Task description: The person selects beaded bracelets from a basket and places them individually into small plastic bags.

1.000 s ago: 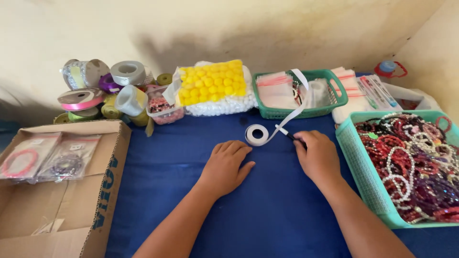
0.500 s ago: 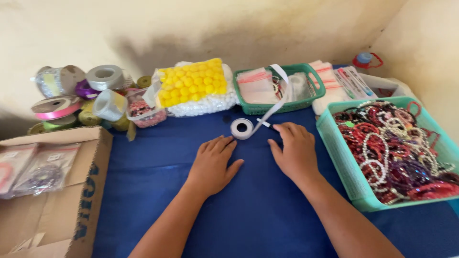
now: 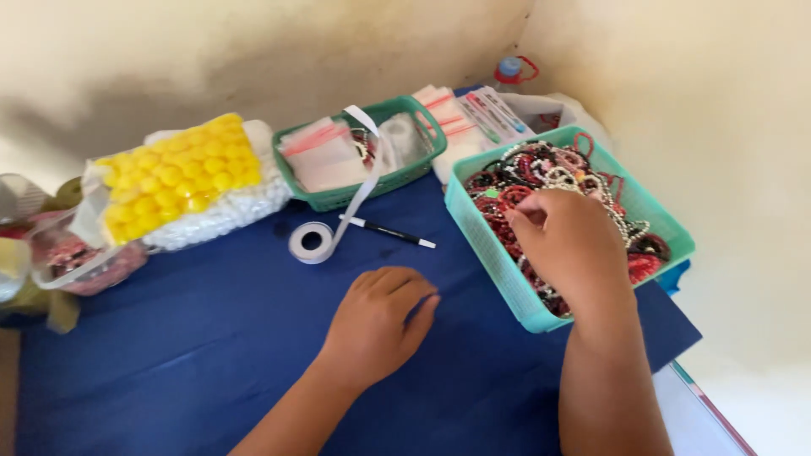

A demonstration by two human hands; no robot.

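My right hand [image 3: 568,245] reaches into a teal plastic basket [image 3: 657,221] full of red, black and pearl bead bracelets [image 3: 541,169]; its fingers are curled among them, and whether it grips one is hidden. My left hand [image 3: 378,323] rests palm down on the blue cloth [image 3: 194,338], fingers loosely apart, holding nothing. A black and white pen [image 3: 387,231] lies just beyond the left hand. A white tape roll [image 3: 311,242] sits beside the pen, its loose strip running up into a green basket [image 3: 340,194].
The green basket holds small clear zip bags [image 3: 325,152]. A bag of yellow balls [image 3: 173,173] lies on white packing at the left. More packets [image 3: 473,114] and a bottle [image 3: 509,69] sit in the back corner. Walls close in behind and right.
My right hand left the pen on the cloth and moved right into the teal basket. The view swung right, so the cardboard box and ribbon rolls dropped out of sight.
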